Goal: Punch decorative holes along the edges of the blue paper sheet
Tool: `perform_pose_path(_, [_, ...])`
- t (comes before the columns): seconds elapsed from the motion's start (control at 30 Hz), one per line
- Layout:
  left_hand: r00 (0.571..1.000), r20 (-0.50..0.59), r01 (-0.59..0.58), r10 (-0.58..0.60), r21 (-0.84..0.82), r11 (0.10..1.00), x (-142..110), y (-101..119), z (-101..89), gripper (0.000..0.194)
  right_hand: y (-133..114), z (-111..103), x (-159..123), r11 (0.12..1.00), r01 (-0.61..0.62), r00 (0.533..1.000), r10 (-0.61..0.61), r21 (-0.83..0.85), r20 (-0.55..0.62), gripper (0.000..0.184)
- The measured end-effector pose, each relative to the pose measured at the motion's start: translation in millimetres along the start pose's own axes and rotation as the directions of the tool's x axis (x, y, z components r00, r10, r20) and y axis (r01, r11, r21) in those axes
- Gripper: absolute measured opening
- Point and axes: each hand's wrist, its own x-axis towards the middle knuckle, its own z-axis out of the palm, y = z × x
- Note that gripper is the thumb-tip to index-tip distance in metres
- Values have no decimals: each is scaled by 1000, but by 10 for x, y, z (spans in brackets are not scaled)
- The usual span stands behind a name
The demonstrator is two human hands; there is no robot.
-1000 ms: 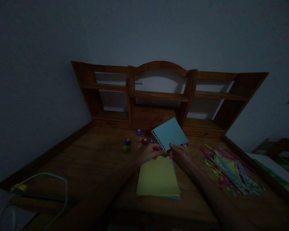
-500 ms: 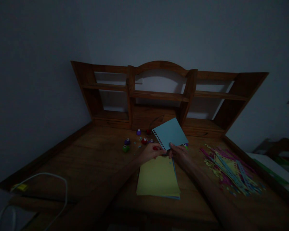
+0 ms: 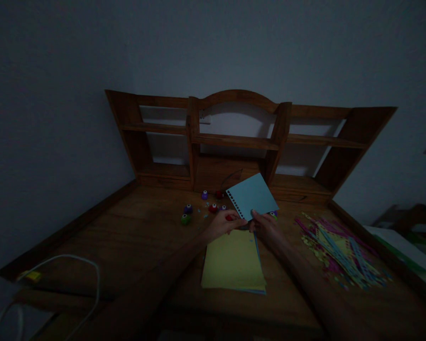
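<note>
My right hand (image 3: 264, 223) pinches a light blue sheet of paper (image 3: 253, 196) by its lower edge, thumb on top. A row of small punched holes runs along the sheet's left edge. At the lower end of that row, my left hand (image 3: 225, 223) is closed around a small red paper punch (image 3: 229, 218), mostly hidden by the fingers. Under both hands lies a stack of yellow and blue sheets (image 3: 233, 263). Behind and left are more small punches: a red one (image 3: 213, 208), a green one (image 3: 185, 219) and a purple one (image 3: 205, 194). Tiny blue paper bits lie among them.
A heap of cut paper strips (image 3: 341, 251), pink, yellow and blue, lies on the desk (image 3: 145, 237) at right. A wooden shelf unit (image 3: 234, 139) stands along the back. A white cable (image 3: 97, 279) loops at the lower left. The room is dim.
The blue sheet has shifted slightly to the right relative to my left hand, and my right hand has moved a little with it. The stack and the other punches have stayed in place.
</note>
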Motion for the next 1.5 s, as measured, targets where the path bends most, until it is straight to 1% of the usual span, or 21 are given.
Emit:
perform_pose_path(0.13, [1000, -18, 1, -1, -1, 1000, 14, -16, 6, 50, -3, 0, 0, 999, 5, 1000, -6, -34, -25, 49])
perform_pose_path(0.33, [999, -34, 4, -5, -47, 999, 21, 6, -5, 48, 60, -40, 17, 999, 7, 994, -12, -49, -108, 43])
perform_pose_path(0.5, [997, -74, -1, -4, -67, 998, 45, -26, -15, 49, 81, -69, 35, 995, 39, 989, -51, -91, -139, 43])
perform_pose_path(0.6, [992, -122, -20, 7, -98, 995, 54, -29, -26, 50, 96, -84, 43, 996, 21, 987, -35, -91, -159, 43])
perform_pose_path(0.77, [970, -242, -2, -30, -130, 991, 43, 18, -66, 54, 160, -108, 67, 998, -5, 976, -9, -64, -216, 36])
perform_pose_path(0.9, [957, -290, -28, -16, -148, 989, 60, 0, -102, 52, 184, -121, 85, 999, 23, 965, -33, -41, -261, 32])
perform_pose_path(1.03, [946, -325, -52, -2, -157, 986, 91, -52, -126, 51, 176, -126, 85, 999, 32, 964, -37, -24, -262, 31])
perform_pose_path(1.2, [932, -360, -25, -42, -179, 984, 88, -53, -140, 51, 183, -128, 78, 1000, 27, 957, -30, -15, -289, 32])
perform_pose_path(1.33, [922, -377, 5, -91, -224, 975, 81, -51, -136, 53, 156, -105, 57, 999, 33, 957, -36, -18, -287, 31])
perform_pose_path(1.5, [916, -382, 8, -124, -292, 956, 77, -40, -126, 52, 100, -36, 33, 998, 52, 951, -42, 27, -307, 39])
